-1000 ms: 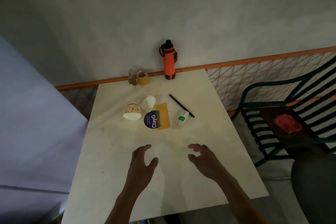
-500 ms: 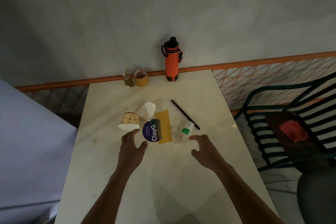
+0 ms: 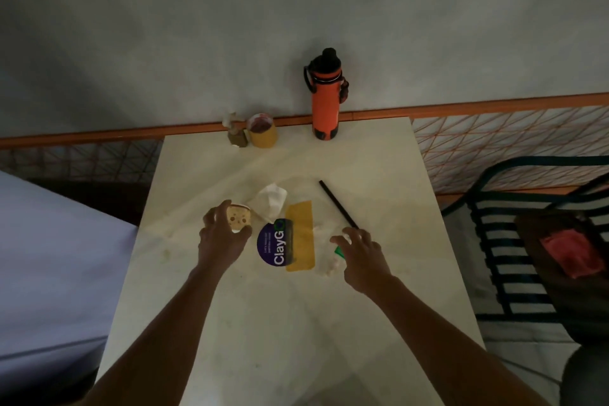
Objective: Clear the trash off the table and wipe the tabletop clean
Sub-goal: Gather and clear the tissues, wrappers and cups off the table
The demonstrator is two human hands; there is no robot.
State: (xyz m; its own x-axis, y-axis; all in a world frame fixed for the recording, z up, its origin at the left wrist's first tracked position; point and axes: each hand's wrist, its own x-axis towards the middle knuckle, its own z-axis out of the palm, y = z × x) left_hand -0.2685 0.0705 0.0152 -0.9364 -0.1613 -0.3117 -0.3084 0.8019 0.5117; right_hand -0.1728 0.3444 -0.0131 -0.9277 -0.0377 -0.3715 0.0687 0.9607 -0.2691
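Note:
Trash lies mid-table (image 3: 296, 323): a speckled paper cup (image 3: 240, 216) on its side, a crumpled white tissue (image 3: 272, 198), a purple round ClayG lid (image 3: 273, 244), a yellow flat wrapper (image 3: 300, 241), a black stick (image 3: 337, 204) and a small white tube with a green label (image 3: 333, 259). My left hand (image 3: 222, 239) grips the paper cup, fingers over it and thumb beneath. Spread fingers of my right hand (image 3: 361, 252) hover over the white tube and cover most of it; I cannot tell whether they touch it.
An orange bottle (image 3: 325, 99), a yellow cup (image 3: 262, 134) and a small brown object (image 3: 237, 137) stand at the table's far edge by the wall. A dark slatted chair (image 3: 514, 241) with a red cloth (image 3: 570, 254) is on the right. A pale surface (image 3: 49, 267) lies left.
Both hands have reached forward from the near table to the trash. My left hand has closed round the paper cup; my right has arrived over the white tube.

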